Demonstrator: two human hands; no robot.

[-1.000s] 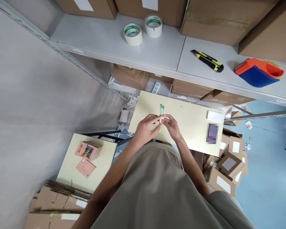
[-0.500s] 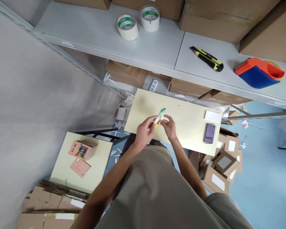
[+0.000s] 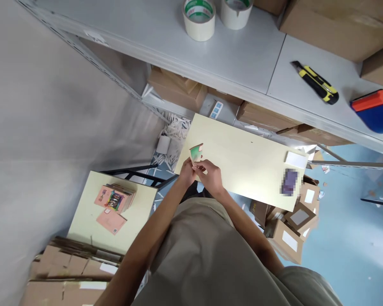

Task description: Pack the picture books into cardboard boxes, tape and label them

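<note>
Over the near left edge of the pale yellow table (image 3: 239,157), my left hand (image 3: 187,173) is closed on a small, thin green and white piece (image 3: 196,153) with a reddish edge. It looks like a card or flat packet; its exact kind is too small to tell. The piece stands up above the fingers, tilted. Pinched at its lower end, my right hand (image 3: 211,176) meets the left one, thumb and fingers together. The part inside the fingers is hidden.
Above the table runs a grey shelf with tape rolls (image 3: 199,19), a yellow-black utility knife (image 3: 315,83) and an orange-blue tape dispenser (image 3: 375,110). A white box (image 3: 296,160) lies at the table's right end. Pink booklets (image 3: 115,199) sit on a side table; cartons (image 3: 285,240) stand right.
Both hands have moved slightly left and down with the piece, which now shows a broader green face. The yellow bit seen below it earlier is out of sight. The camera view has shifted.
</note>
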